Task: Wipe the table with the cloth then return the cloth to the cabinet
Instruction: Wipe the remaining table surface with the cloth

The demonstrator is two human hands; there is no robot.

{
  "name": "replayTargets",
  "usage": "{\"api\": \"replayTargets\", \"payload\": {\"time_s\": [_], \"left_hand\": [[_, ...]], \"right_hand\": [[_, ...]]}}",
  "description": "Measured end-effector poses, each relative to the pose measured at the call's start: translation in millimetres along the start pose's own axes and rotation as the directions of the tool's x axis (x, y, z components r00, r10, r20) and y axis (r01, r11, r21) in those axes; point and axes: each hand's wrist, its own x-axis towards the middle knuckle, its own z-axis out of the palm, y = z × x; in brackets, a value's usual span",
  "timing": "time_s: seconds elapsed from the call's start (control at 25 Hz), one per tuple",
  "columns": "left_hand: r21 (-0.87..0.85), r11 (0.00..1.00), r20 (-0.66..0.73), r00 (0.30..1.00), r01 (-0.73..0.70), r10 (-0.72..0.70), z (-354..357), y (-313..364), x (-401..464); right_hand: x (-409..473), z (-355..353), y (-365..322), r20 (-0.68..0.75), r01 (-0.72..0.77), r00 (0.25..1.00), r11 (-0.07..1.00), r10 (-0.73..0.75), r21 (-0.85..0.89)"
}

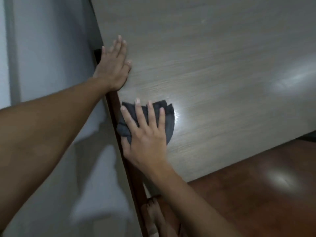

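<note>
Left forearm reaches in from the left edge, stretched forward and up. Left hand [113,65] lies flat, fingers straight and close together, palm down on the table [213,57] right at its left edge; it holds nothing. Right forearm comes up from the bottom right. Right hand [145,132] is spread, fingers straight and splayed, pressing the dark grey cloth [168,122] onto the tabletop near the left edge, just below the left hand. Cloth is bunched; much of it sits hidden under the palm and fingers. A bare foot [153,218] shows at the bottom, blurred. Reddish-brown floor [256,194] lies lower right.
</note>
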Motion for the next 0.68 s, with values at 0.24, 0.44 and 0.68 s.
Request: {"api": "replayTargets", "payload": {"time_s": [0.24,0.44,0.68], "left_hand": [[0.039,0.999,0.003,1.000,-0.012,0.012,3,0,2],[0.059,0.998,0.017,1.000,0.009,-0.010,4,1,-2],[0.042,0.998,0.016,0.999,0.046,-0.046,1,4,-1]], "right_hand": [[-96,-3,12,-0.014,0.121,0.993,0.992,-0.120,0.048],[-108,-12,56,-0.088,0.240,0.969,0.967,-0.232,0.091],[-87,-49,225,-0.106,0.036,0.993,0.994,-0.047,-0.104]]}}
